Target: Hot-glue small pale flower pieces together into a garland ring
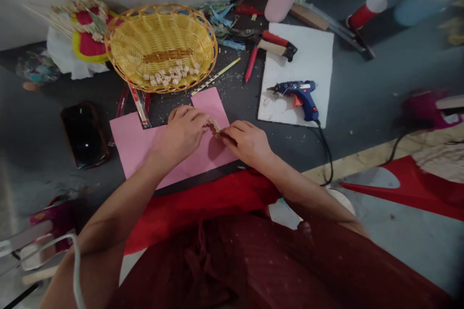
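Over a pink sheet of paper [188,164], my left hand [184,130] and my right hand [250,142] come together in front of me. Between their fingertips is a short, curved beige strand of small knobbly bits [213,127]. My left fingers pinch its left end, and my right thumb and fingers close on its lower right end. What the strand is made of is too small to tell. Just beyond my hands, a yellow wicker basket [145,41] has several small beige pieces [174,75] lying along its near side.
At right, a blue glue gun [302,96] and pliers [277,44] lie on a white board [266,101]. A red pen [251,64] and a patterned pencil [217,76] lie nearer the middle. A phone [85,134] lies at left. The glue gun's black cord [329,149] drops over the table edge.
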A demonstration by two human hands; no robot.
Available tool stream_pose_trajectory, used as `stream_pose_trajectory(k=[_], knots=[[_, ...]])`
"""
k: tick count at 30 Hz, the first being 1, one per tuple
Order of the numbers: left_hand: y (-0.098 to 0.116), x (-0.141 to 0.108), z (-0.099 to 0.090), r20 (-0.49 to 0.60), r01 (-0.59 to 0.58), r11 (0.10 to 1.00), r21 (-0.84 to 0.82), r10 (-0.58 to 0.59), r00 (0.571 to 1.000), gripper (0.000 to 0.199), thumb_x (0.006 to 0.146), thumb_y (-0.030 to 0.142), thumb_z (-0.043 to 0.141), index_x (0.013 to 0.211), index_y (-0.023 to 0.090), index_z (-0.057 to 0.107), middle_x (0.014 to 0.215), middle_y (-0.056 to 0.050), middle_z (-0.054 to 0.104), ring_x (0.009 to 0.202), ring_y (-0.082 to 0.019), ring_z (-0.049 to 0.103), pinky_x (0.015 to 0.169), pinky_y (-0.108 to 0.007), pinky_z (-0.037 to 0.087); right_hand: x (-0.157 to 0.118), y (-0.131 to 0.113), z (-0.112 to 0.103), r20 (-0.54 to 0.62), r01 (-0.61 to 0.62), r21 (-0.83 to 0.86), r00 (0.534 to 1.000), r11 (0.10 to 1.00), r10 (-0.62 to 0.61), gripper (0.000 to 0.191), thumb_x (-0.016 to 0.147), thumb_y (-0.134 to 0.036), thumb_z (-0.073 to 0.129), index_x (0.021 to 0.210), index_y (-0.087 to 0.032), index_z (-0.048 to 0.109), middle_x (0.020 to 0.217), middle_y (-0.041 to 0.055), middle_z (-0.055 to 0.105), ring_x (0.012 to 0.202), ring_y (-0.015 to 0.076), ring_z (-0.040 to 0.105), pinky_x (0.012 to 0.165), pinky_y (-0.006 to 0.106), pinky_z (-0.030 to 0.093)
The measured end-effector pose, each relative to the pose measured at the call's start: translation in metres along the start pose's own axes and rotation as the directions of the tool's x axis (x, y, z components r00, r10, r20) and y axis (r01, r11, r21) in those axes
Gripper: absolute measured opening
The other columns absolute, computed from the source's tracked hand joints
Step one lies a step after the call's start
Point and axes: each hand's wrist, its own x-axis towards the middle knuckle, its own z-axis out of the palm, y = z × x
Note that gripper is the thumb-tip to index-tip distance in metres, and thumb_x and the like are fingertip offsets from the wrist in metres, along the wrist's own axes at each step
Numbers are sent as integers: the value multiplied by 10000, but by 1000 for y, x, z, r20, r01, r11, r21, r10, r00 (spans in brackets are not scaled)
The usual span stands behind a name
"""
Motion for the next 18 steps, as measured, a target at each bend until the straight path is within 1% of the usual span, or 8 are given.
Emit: stream_pose_trajectory(k=[3,5,7,10,14,16,18], knots=[[0,1,0,-7,12,1000,15,-12,1000,266,975,287,493,1173,226,660,1157,-77,693,1143,-310,537,995,-486,425,-1,-2,1,7,-5,-17,1000,1000,5,252,985,-317,520,1033,-183,727,983,80,711,894,203,640,810,332,516],[2,0,-1,-20,16,1000,16,-16,1000,271,979,295,487,1178,221,655,1158,-77,692,1145,-310,533,997,-491,422,-1,-1,1,9,-9,-11,1000,1000,9,243,983,-320,524,1037,-189,722,987,80,708,893,200,634,809,331,509],[2,-3,-3,-45,22,1000,22,-21,999,273,986,297,475,1184,224,648,1186,-77,681,1148,-303,532,994,-485,423,-1,0,1,6,-7,3,1000,1000,7,237,982,-326,529,1034,-188,714,983,79,704,893,199,631,819,333,505],[-1,-10,-10,-94,66,997,40,-62,994,271,986,290,470,1183,231,646,1190,-76,679,1145,-294,542,994,-472,430,0,0,-1,-10,-7,50,1000,999,7,242,986,-351,530,999,-175,696,955,77,700,881,196,630,822,328,503],[-17,-12,-29,-171,154,987,54,-143,975,275,979,329,468,1185,268,640,1128,-60,693,1112,-287,576,1006,-475,439,0,-1,-4,-43,-26,83,999,996,30,287,982,-395,524,832,-177,633,834,73,671,793,185,603,753,313,491],[-30,-7,-41,-234,199,978,58,-181,955,278,980,353,462,1179,273,639,1119,-64,689,1110,-282,582,1022,-483,433,0,-1,-4,-58,-9,74,998,997,13,278,980,-332,502,758,-190,591,790,67,654,765,179,587,743,309,484],[-45,3,-52,-290,245,968,55,-219,932,267,973,365,476,1153,270,648,1098,-64,685,1105,-274,581,1042,-483,423,0,0,-3,-64,16,65,998,998,-11,260,962,-236,469,721,-200,562,764,59,642,747,173,576,740,304,477]])
